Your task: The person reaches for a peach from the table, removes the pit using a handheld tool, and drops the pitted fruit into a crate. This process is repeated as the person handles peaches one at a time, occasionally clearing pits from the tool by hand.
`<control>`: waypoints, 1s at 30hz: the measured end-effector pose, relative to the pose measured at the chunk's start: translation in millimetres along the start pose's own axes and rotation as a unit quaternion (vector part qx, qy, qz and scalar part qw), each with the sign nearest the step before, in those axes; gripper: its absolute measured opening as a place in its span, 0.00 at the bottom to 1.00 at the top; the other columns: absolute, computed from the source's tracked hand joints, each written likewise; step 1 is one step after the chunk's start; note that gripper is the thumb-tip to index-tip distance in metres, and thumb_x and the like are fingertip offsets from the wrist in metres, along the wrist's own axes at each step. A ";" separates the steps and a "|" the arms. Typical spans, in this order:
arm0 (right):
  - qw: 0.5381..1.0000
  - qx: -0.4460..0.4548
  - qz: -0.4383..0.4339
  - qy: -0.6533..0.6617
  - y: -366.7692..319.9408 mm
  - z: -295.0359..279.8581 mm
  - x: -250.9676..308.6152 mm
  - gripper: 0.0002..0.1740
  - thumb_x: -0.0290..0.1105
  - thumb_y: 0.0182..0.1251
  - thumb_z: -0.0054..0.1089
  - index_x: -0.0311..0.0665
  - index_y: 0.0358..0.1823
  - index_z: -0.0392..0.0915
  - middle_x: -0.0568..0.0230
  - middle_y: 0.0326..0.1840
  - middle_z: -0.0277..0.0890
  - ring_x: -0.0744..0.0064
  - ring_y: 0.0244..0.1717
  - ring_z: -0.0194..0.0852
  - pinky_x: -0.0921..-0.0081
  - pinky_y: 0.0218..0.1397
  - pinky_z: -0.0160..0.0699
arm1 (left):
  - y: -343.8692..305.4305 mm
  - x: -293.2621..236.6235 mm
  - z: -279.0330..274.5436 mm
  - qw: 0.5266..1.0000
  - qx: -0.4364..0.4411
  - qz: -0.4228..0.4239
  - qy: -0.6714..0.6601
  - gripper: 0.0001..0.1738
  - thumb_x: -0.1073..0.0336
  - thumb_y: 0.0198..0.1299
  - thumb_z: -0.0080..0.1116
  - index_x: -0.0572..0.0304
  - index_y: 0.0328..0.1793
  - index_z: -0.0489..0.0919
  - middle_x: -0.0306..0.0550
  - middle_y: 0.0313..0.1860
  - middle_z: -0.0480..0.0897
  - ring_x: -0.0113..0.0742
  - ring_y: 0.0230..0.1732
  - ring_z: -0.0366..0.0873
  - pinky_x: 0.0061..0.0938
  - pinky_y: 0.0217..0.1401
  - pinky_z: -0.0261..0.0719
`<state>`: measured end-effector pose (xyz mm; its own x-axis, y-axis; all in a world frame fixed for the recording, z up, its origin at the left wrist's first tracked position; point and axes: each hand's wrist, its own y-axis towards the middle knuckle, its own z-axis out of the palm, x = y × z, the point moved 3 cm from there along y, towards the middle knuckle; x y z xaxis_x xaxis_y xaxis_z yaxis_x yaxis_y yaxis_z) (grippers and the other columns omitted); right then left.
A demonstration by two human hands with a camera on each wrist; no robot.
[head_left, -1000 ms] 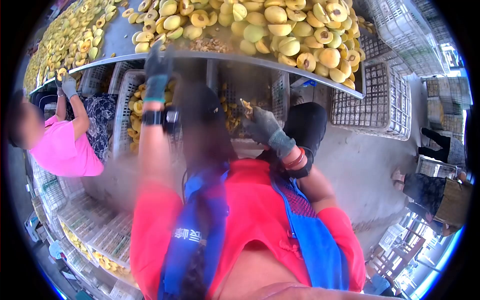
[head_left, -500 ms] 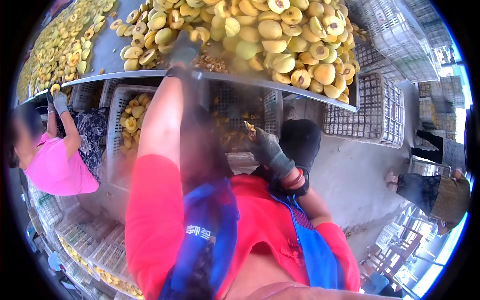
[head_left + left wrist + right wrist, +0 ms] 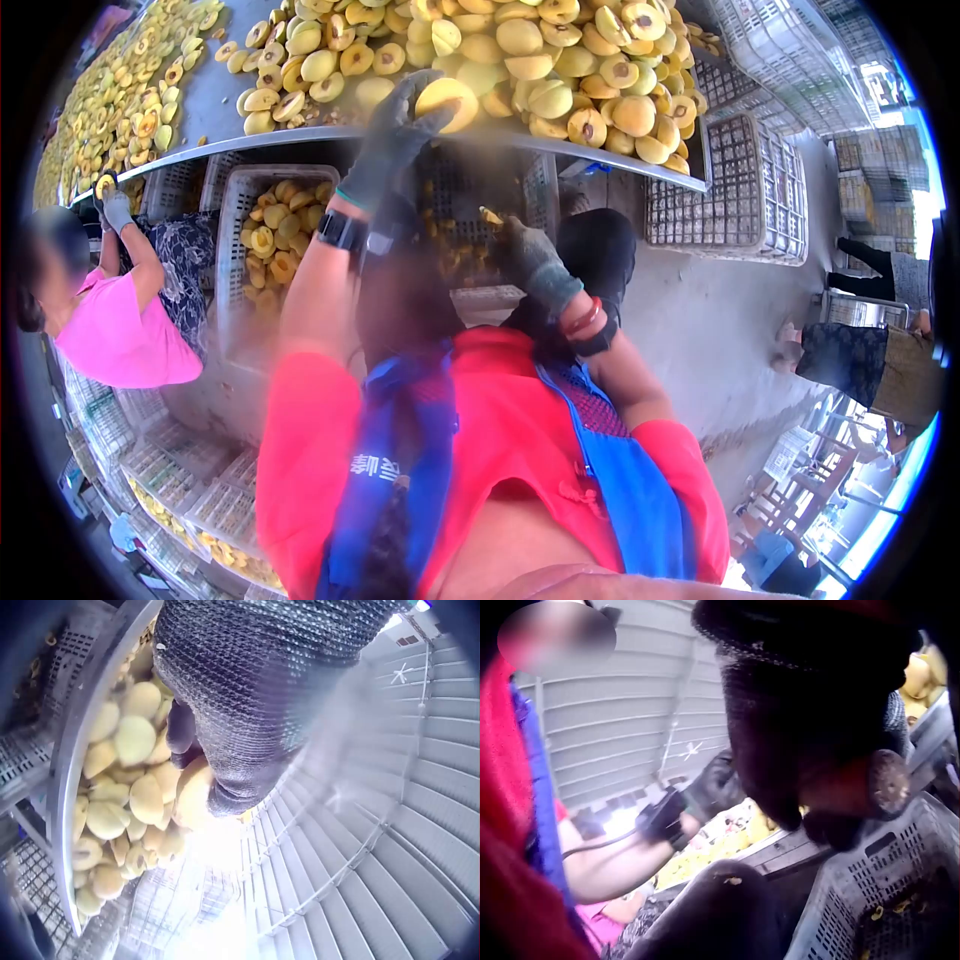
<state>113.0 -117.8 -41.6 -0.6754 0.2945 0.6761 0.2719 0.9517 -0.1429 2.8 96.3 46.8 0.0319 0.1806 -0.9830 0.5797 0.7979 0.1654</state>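
Note:
In the head view my gloved left hand pinches a yellow peach half above the table's front edge. The left wrist view shows the dark knit glove with the peach half between thumb and fingers. My gloved right hand is in front of my lap, gripping a small tool whose tip points up and left. In the right wrist view the round end of its wooden handle sticks out of the shadowed right hand; the fingers hide the rest.
Halved peaches are heaped on the metal-edged table. Beneath it stand a crate of peach halves and another crate with scraps. A grid crate is at right. Someone in pink works at left.
My left hand reached onto the peaches, then came back toward the table edge, now with a peach half in it. The right hand keeps its tool and has barely moved.

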 end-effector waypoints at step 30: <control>0.967 -0.135 -0.046 0.211 -29.0 -36.7 83.9 0.17 0.35 0.60 0.62 0.29 0.42 0.71 0.43 0.27 0.78 0.45 0.31 0.81 0.59 0.32 0.78 | -122.3 -29.9 57.2 0.986 -0.087 0.144 0.015 0.21 0.56 0.71 0.44 0.67 0.59 0.72 0.50 0.51 0.79 0.35 0.51 0.77 0.28 0.56 0.75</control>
<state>73.6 -123.9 45.8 -0.3804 0.0933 0.9201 0.4313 0.8980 0.0872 -22.5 -39.6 51.4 0.1490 0.4279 -0.8914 0.4024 0.7972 0.4500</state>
